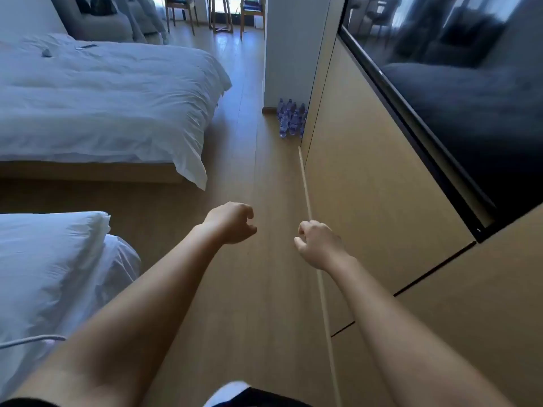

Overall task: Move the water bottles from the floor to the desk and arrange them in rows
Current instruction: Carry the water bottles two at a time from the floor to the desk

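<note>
Several clear water bottles (290, 118) with blue-purple labels stand upright in a tight cluster on the wooden floor, in the corner where a white pillar meets the wood-panelled wall, well ahead of me. My left hand (232, 223) and my right hand (318, 245) are both stretched out in front over the floor, far short of the bottles. Their fingers hang loosely curled and hold nothing. No desk is in view.
A bed with white bedding (102, 107) fills the left side, with a second bed's pillow (50, 265) near my left arm. A wall-mounted dark TV screen (458, 92) is on the right. Wooden chairs (182, 10) stand far back. A floor aisle (258, 171) runs between.
</note>
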A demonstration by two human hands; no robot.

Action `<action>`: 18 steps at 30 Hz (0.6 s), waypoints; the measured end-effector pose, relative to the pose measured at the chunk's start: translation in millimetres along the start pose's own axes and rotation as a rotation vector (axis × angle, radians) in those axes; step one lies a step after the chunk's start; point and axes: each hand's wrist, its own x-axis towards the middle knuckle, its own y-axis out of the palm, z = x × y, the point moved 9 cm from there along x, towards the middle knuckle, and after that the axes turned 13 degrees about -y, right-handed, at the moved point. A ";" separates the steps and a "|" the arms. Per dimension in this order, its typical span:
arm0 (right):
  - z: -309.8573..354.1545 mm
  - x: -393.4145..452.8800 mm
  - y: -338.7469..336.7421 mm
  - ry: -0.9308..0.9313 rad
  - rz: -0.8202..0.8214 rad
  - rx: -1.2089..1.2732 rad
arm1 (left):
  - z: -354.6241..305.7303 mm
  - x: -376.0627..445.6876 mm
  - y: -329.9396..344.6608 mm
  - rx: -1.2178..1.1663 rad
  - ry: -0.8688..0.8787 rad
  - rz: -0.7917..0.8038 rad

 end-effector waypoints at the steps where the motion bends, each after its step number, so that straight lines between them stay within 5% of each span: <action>1: -3.7 4.1 -1.5 0.006 0.003 -0.004 | -2.4 4.4 0.9 0.001 -0.007 0.012; 18: -66.4 208.8 -16.9 0.089 -0.049 0.061 | -16.5 226.3 -23.6 0.025 0.032 0.077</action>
